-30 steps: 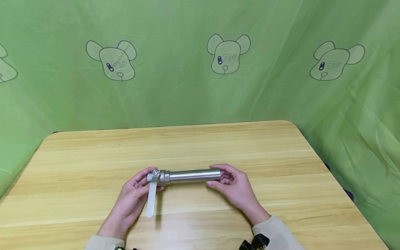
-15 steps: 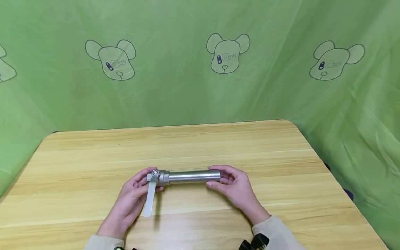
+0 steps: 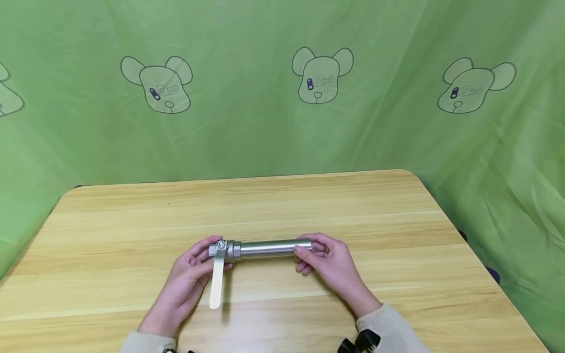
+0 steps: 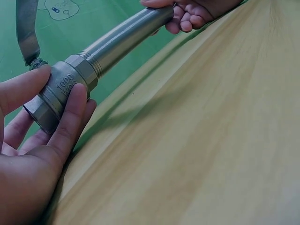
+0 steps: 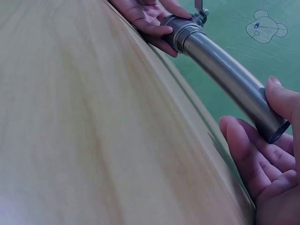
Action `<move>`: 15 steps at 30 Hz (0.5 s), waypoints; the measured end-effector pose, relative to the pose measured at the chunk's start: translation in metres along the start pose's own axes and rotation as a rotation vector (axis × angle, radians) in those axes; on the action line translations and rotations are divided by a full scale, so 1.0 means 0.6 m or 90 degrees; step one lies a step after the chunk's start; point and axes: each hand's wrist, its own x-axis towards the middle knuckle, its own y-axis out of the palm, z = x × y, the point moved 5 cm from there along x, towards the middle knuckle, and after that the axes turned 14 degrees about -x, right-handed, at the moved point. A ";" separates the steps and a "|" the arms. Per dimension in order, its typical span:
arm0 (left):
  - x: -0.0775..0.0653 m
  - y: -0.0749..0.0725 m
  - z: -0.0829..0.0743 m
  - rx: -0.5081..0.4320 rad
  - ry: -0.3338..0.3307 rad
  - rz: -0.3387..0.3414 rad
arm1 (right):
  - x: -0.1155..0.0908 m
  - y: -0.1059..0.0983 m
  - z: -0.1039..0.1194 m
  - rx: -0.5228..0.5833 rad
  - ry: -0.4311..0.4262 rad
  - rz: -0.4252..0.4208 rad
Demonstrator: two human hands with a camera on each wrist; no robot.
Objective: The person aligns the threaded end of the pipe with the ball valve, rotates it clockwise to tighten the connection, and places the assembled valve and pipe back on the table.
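Observation:
A steel ball valve (image 3: 230, 251) is joined to the left end of a smooth metal pipe (image 3: 267, 249), and the pair lies level across the head view. My left hand (image 3: 178, 282) grips the valve body with thumb and fingers. The flat lever (image 3: 217, 284) points toward me. My right hand (image 3: 334, 264) holds the pipe's right end, thumb on the near upper side, other fingers behind and below. Raised lettering with "1000" shows on the valve body (image 4: 63, 86) in the left wrist view. A few pipe threads (image 4: 91, 61) show at the joint.
Both hands are over a light wooden table (image 3: 265, 206) with rounded far corners. A green curtain (image 3: 247, 132) printed with bear heads hangs behind it and along the sides. Black straps or devices (image 3: 359, 341) sit at the sleeve cuffs.
The lever swung slightly left, then back right. My right thumb has moved up onto the pipe and the fingers have shifted lower beneath it. My left hand has stayed put.

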 end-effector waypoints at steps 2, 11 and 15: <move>0.000 0.000 -0.001 0.002 -0.002 -0.006 | 0.001 0.000 -0.001 -0.002 0.008 0.002; 0.000 -0.002 -0.001 -0.006 0.008 -0.023 | 0.003 -0.001 -0.002 -0.025 -0.020 0.004; 0.000 -0.002 -0.003 -0.008 0.007 -0.020 | 0.002 -0.003 -0.001 -0.046 -0.023 -0.024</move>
